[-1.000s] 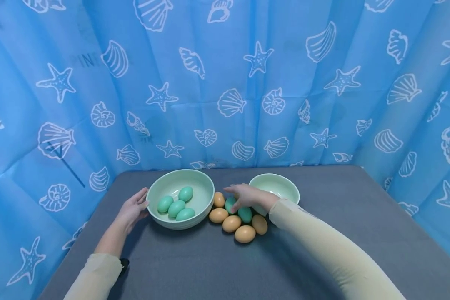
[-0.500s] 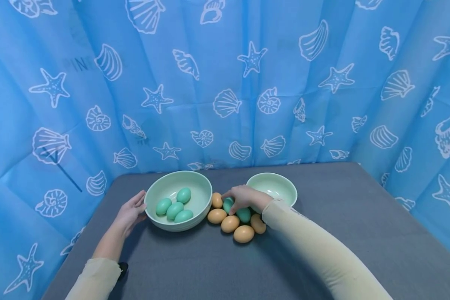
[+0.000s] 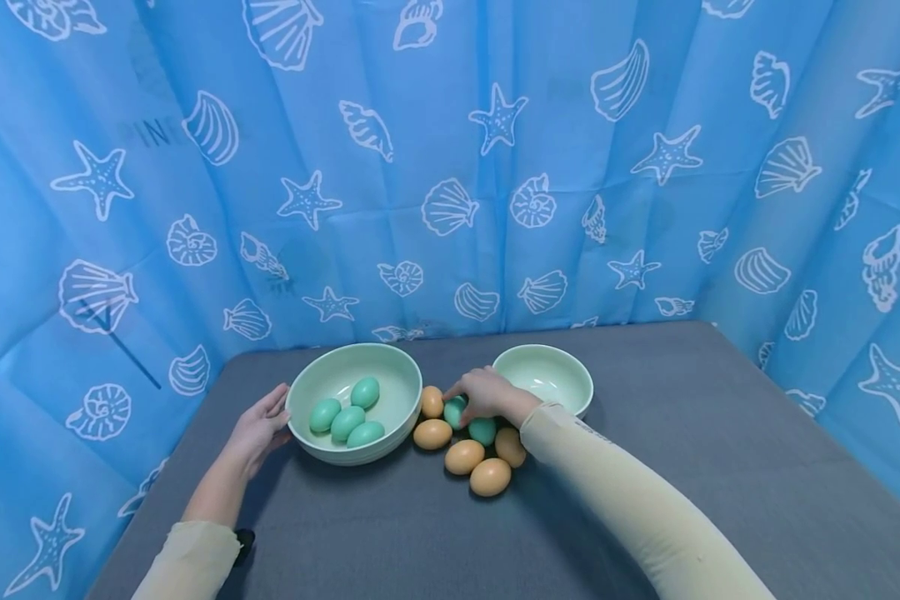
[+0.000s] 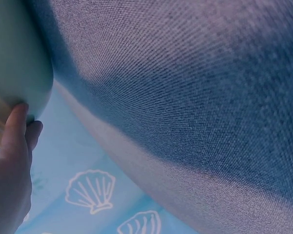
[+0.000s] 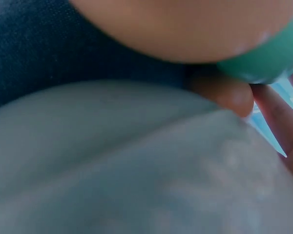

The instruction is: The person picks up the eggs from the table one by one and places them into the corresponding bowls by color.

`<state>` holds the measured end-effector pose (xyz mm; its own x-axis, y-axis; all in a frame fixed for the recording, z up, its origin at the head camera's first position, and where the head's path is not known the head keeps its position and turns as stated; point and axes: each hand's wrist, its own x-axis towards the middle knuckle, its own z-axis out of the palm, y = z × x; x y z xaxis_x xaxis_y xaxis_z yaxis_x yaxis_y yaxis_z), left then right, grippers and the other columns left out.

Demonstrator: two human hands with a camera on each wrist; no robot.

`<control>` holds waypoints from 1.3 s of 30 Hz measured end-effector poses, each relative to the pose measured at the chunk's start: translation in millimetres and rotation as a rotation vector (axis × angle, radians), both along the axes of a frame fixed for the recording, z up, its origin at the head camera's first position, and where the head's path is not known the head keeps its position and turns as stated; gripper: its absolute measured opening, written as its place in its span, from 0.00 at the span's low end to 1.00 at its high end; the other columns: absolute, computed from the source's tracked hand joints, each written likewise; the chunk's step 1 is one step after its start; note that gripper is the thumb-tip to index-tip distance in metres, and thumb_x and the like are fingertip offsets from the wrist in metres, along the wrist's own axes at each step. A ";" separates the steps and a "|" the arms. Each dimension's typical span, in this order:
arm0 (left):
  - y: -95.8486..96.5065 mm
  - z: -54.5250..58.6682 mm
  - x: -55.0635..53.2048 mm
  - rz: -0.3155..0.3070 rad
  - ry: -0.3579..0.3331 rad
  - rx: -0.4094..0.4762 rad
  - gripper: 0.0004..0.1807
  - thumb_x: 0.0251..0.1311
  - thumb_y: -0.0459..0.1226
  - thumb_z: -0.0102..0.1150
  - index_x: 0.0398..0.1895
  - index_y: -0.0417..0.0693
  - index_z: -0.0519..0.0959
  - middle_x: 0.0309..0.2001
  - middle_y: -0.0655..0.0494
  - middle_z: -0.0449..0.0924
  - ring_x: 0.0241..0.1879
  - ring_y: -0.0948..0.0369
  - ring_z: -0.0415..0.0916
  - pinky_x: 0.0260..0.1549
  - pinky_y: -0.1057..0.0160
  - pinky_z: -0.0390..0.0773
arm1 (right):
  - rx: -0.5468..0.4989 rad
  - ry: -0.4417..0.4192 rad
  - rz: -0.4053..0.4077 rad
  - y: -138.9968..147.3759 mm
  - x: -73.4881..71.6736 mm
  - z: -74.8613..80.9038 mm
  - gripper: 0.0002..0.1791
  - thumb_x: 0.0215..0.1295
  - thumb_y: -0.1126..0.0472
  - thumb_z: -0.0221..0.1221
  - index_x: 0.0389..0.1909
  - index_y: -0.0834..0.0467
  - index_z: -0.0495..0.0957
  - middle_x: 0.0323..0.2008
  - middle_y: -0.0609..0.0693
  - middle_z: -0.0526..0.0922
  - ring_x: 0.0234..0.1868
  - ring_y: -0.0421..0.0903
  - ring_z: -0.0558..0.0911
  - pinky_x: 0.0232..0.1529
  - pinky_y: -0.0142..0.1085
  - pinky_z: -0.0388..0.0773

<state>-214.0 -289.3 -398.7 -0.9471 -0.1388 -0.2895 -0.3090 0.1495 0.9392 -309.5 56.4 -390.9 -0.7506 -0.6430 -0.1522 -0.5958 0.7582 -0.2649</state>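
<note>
My left hand (image 3: pixel 261 423) rests against the left side of the larger pale green bowl (image 3: pixel 401 379), its fingers fairly straight. The left wrist view shows fingers touching the outer wall of that bowl (image 4: pixel 22 53). Several green eggs (image 3: pixel 347 423) lie inside it. To its right, my right hand (image 3: pixel 489 393) pinches a green egg (image 3: pixel 454 412) at the back of a cluster on the table. Another green egg (image 3: pixel 483 431) sits just in front of this hand. Orange-brown eggs (image 3: pixel 464 457) lie around them. In the right wrist view, the sleeve covers much of the scene.
A smaller pale green bowl (image 3: pixel 562 375) stands behind the right forearm, which partly hides it. Both bowls are on a grey cloth-covered table (image 3: pixel 360 533). A blue shell-patterned curtain (image 3: pixel 450 275) hangs behind the table.
My right fingers have closed around the green egg. Two orange-brown eggs at the front of the cluster have shifted slightly toward me. The left hand stays on the large bowl.
</note>
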 end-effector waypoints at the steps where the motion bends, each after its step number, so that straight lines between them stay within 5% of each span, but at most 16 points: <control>1: 0.1 0.1 0.1 0.000 0.000 -0.002 0.33 0.80 0.31 0.34 0.81 0.47 0.37 0.81 0.47 0.35 0.79 0.45 0.41 0.73 0.42 0.58 | -0.002 0.007 0.002 0.1 0.4 0.0 0.26 0.56 0.56 0.74 0.58 0.50 0.83 0.57 0.51 0.84 0.60 0.55 0.78 0.61 0.49 0.69; 14: 1.1 0.3 0.5 0.010 -0.014 0.002 0.33 0.80 0.31 0.34 0.81 0.48 0.38 0.81 0.46 0.35 0.79 0.45 0.42 0.73 0.42 0.58 | 0.030 0.072 0.015 -3.4 7.5 -2.2 0.24 0.55 0.54 0.75 0.54 0.48 0.84 0.53 0.49 0.85 0.56 0.57 0.77 0.60 0.52 0.68; 22: 1.1 1.0 -0.1 0.014 -0.017 0.007 0.32 0.80 0.31 0.33 0.81 0.48 0.38 0.81 0.47 0.35 0.79 0.45 0.43 0.73 0.42 0.58 | -0.016 0.042 0.036 -2.5 6.5 -1.4 0.20 0.59 0.55 0.72 0.53 0.47 0.83 0.54 0.51 0.85 0.61 0.60 0.73 0.71 0.64 0.56; 32: 0.2 1.3 0.1 0.013 -0.018 0.005 0.32 0.80 0.31 0.34 0.81 0.48 0.39 0.81 0.47 0.35 0.79 0.46 0.41 0.73 0.43 0.58 | -0.135 0.016 0.034 2.4 4.9 4.4 0.19 0.60 0.56 0.71 0.54 0.49 0.84 0.53 0.51 0.85 0.55 0.54 0.77 0.60 0.51 0.73; 39: 0.6 1.2 0.3 0.006 -0.009 0.005 0.32 0.80 0.31 0.34 0.81 0.47 0.39 0.81 0.47 0.35 0.79 0.46 0.40 0.73 0.43 0.58 | -0.242 -0.082 -0.006 4.9 7.2 11.4 0.19 0.61 0.58 0.70 0.54 0.53 0.83 0.53 0.53 0.84 0.54 0.52 0.78 0.54 0.45 0.77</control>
